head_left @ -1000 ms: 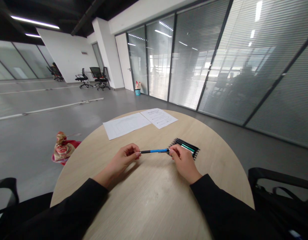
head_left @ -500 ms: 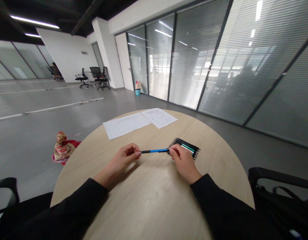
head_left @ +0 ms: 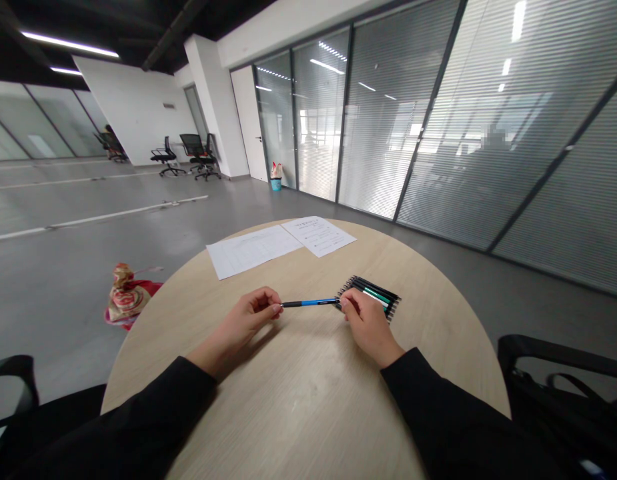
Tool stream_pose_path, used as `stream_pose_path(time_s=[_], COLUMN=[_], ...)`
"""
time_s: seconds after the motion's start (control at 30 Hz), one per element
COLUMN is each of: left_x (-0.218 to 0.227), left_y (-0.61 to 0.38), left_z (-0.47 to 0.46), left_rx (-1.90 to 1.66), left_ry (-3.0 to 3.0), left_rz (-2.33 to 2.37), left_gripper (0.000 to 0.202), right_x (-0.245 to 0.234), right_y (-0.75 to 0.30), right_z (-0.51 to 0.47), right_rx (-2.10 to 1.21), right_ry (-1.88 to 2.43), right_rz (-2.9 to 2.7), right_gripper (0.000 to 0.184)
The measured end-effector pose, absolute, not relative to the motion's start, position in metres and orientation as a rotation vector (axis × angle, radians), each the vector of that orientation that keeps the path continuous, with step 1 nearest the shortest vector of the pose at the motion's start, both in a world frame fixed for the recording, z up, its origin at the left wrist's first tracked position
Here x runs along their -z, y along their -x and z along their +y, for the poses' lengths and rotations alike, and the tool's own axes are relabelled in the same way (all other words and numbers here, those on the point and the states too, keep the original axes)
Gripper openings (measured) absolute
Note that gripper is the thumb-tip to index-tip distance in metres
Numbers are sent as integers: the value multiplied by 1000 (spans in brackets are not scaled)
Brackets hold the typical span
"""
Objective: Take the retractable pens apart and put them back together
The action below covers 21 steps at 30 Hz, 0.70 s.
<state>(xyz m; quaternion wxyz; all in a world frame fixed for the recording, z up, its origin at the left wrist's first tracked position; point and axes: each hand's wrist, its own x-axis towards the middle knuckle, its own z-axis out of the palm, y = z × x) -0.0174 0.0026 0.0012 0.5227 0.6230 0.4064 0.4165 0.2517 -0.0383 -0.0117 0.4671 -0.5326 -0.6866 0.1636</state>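
A blue pen (head_left: pixel 311 303) with a black grip is held nearly level above the table, stretched between my two hands. My left hand (head_left: pixel 251 315) pinches its tip end between thumb and fingertips. At the other end, my right hand (head_left: pixel 365 323) is closed on the pen's black end, and its fingers hide the very end. Partly behind my right hand, a row of pens (head_left: pixel 381 291) lies side by side on the table; most are black, with some green and white among them.
Two printed sheets, a left one (head_left: pixel 255 250) and a right one (head_left: pixel 321 237), lie toward the far edge of the round wooden table (head_left: pixel 308 413). Black chair armrests flank it, one at the right (head_left: pixel 563 353). A patterned bag (head_left: pixel 128 297) is on the floor at left.
Both hands keep their place and their hold. The pen has turned slightly about its own length, so its clip now faces differently.
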Motion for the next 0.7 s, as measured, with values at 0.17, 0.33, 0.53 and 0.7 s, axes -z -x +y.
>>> stream_pose_path(time_s=[0.17,0.33,0.53,0.7], left_x=[-1,-1,0,-1], left_y=[17,17,19,19], left_z=[2,2,4,4], left_rx=[-992,-983,-970,-972], left_ry=[-1473,-1455,-1474,-1513], left_rz=[971,971,982,997], left_gripper=[21,22,24,23], right_x=[9,10,11,11], right_y=[-251,-252,-252,-252], right_z=[-39,-38,-38,-38], right_rx=[-402,-408,-411,-410], right_ry=[1303,1300,1309,1306], right_rz=[-1698,-1702,-1711,-1714], right_gripper=[27,28,28,30])
